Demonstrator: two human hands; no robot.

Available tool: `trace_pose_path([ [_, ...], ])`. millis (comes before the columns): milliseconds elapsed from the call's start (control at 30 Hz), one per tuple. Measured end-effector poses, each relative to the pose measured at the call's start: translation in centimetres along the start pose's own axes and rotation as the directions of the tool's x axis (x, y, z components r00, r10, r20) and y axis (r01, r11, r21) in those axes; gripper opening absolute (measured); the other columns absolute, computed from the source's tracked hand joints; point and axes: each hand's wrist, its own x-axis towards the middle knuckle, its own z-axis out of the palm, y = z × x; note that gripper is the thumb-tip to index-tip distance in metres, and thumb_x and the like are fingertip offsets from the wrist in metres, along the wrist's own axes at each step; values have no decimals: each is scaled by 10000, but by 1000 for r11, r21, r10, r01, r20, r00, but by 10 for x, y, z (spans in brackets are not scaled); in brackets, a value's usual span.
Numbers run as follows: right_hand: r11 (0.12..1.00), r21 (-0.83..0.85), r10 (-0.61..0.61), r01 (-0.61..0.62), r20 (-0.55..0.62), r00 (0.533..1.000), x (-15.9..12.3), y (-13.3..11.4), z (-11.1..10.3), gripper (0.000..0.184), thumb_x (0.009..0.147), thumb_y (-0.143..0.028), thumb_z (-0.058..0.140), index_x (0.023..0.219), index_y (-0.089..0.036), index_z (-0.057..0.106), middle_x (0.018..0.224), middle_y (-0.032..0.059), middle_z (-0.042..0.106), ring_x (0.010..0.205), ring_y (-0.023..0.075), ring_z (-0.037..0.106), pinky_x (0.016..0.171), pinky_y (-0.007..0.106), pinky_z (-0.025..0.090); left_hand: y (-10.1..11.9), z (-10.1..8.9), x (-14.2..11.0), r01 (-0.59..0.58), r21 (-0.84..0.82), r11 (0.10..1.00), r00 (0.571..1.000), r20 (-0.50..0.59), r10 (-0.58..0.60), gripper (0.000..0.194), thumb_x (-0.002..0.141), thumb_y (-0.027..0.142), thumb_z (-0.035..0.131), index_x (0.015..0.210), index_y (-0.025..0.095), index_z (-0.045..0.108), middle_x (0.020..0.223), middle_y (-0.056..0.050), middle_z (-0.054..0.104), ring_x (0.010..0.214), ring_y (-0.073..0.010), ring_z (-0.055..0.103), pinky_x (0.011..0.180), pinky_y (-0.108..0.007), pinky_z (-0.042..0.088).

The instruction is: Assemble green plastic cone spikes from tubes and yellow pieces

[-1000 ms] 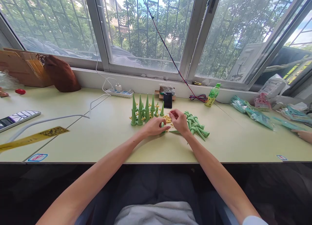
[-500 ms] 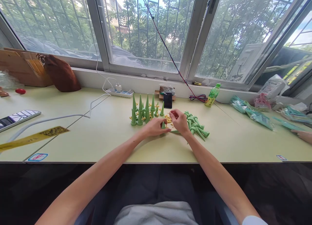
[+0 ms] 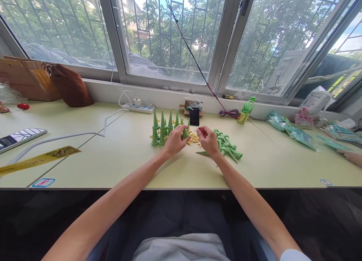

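Observation:
My left hand (image 3: 175, 141) is at the right side of a group of standing green plastic cones (image 3: 155, 135), its thumb and fingers closed around one green cone (image 3: 185, 133). Small yellow pieces stick out from the sides of several standing cones. My right hand (image 3: 207, 140) has thumb and fingertips pinched together; whatever is between them is too small to make out. A little heap of loose yellow pieces (image 3: 194, 138) lies between my hands. Just right of my right hand lies a pile of green cones (image 3: 232, 152), tipped on their sides.
Behind the pieces a black phone (image 3: 194, 116) leans against a small box. A green drink bottle (image 3: 246, 110) and a power strip (image 3: 140, 108) stand along the window. Bagged teal items (image 3: 301, 133) and another person's hand (image 3: 352, 156) are at right; a second phone (image 3: 22, 137) lies left.
My left hand has moved up and to the left with a cone, from the near side of the yellow pieces to the standing group. My right hand has stayed in place, pinched.

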Motion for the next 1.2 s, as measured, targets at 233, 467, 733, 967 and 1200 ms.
trace_pose_path([
  [233,999,29,-27,27,26,999,0,0,0,276,906,-428,529,871,-183,650,762,47,677,673,170,604,662,281,487,0,2,-1,-2,12,1000,1000,9,2,302,851,240,633,1138,196,549,1093,-54,611,628,-112,554,759,-315,474],
  [467,998,38,-54,53,34,998,0,-1,0,277,911,-414,521,871,-172,650,760,44,672,672,161,598,657,271,475,1,2,-1,-15,-10,1000,999,29,16,284,853,242,634,1120,196,550,1039,-35,604,613,-109,558,757,-324,481],
  [733,998,46,-54,50,82,995,-1,-1,2,259,903,-407,530,886,-178,649,773,45,675,642,155,585,623,270,465,-1,3,-2,-9,8,1000,998,58,8,294,854,256,640,1131,200,560,1037,-37,602,614,-116,574,768,-338,485],
  [967,998,51,-47,40,146,988,-1,-1,2,246,888,-389,551,895,-172,666,813,47,691,612,141,563,589,264,449,-1,4,-2,-42,-11,999,997,67,43,302,855,239,644,1144,195,567,1022,-30,596,596,-102,571,755,-319,481],
  [1200,998,59,-21,11,178,984,-1,0,3,243,867,-390,573,902,-174,678,808,44,690,590,138,555,580,268,452,-2,3,-2,-47,-4,999,996,79,47,298,852,231,655,1137,186,579,1032,-32,595,575,-91,572,784,-326,484],
])
